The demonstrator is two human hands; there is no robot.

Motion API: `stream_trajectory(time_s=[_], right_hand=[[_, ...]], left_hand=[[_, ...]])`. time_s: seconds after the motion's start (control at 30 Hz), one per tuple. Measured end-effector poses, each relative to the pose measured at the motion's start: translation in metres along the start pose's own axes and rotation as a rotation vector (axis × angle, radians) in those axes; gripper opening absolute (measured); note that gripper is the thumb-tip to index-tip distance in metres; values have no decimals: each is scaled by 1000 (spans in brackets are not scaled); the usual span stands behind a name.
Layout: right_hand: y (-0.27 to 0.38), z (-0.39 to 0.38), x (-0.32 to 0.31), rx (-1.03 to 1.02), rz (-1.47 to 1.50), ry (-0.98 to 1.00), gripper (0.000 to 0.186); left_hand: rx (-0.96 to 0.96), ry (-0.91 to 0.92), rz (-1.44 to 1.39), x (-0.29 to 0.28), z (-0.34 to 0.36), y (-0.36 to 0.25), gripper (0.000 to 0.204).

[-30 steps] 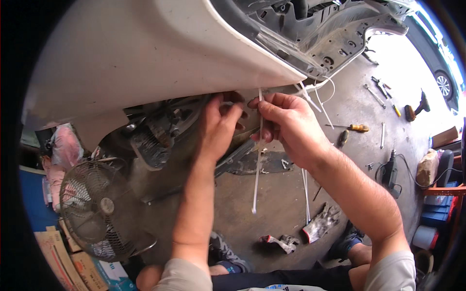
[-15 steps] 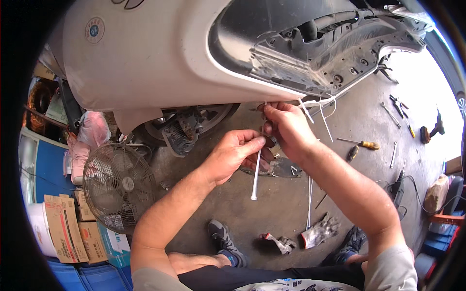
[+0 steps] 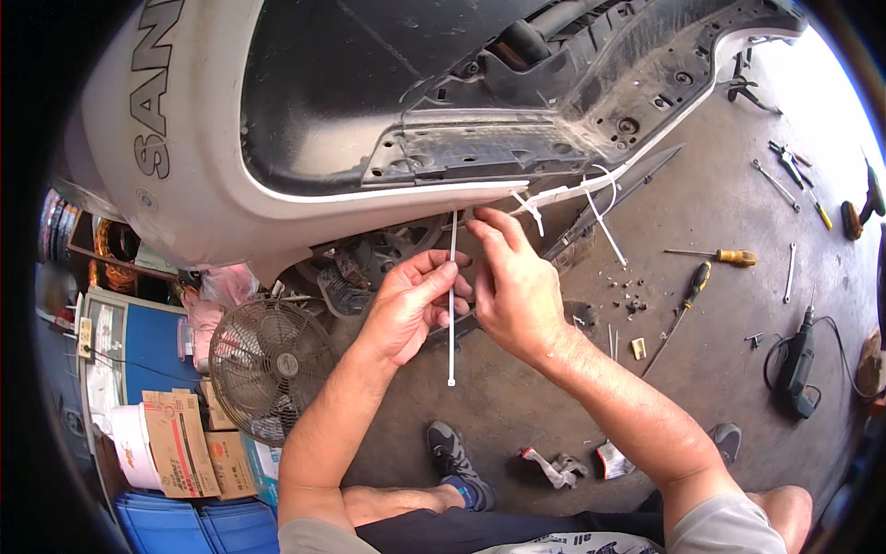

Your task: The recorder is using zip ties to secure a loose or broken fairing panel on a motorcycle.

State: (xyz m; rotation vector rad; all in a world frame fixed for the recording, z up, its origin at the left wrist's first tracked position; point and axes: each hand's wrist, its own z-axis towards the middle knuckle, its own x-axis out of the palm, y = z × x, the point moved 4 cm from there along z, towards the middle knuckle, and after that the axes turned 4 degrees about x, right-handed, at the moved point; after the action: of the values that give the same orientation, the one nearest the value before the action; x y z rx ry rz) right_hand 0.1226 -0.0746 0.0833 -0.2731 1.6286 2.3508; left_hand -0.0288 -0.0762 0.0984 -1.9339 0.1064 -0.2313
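My left hand pinches a long white cable tie between thumb and fingers. The tie hangs upright, its head end down and its upper end at the lower edge of a scooter's white body panel. Close beside it, just under that edge, my right hand has its fingers curled together; what they grip is hidden. To the right of it, another cable tie loops around the white trim, its tail dangling. A shorter tie sits at the panel's tip.
A metal fan stands left, near cardboard boxes. Screwdrivers, wrenches, pliers, a power drill and small screws lie on the floor to the right. Work gloves lie by my feet.
The view has shifted, showing more of the scooter's black underside. My right hand has come lower beside the tie, and the tie now hangs straighter in my left hand.
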Motion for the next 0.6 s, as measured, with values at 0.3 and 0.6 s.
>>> stream_trajectory(time_s=[0.3, 0.6], right_hand=[[-4, 5, 7, 155, -203, 59, 49], [-10, 20, -5, 148, -171, 59, 26]], left_hand=[[-24, 61, -177, -1, 7, 6, 19], [66, -53, 47, 2, 15, 1, 15]])
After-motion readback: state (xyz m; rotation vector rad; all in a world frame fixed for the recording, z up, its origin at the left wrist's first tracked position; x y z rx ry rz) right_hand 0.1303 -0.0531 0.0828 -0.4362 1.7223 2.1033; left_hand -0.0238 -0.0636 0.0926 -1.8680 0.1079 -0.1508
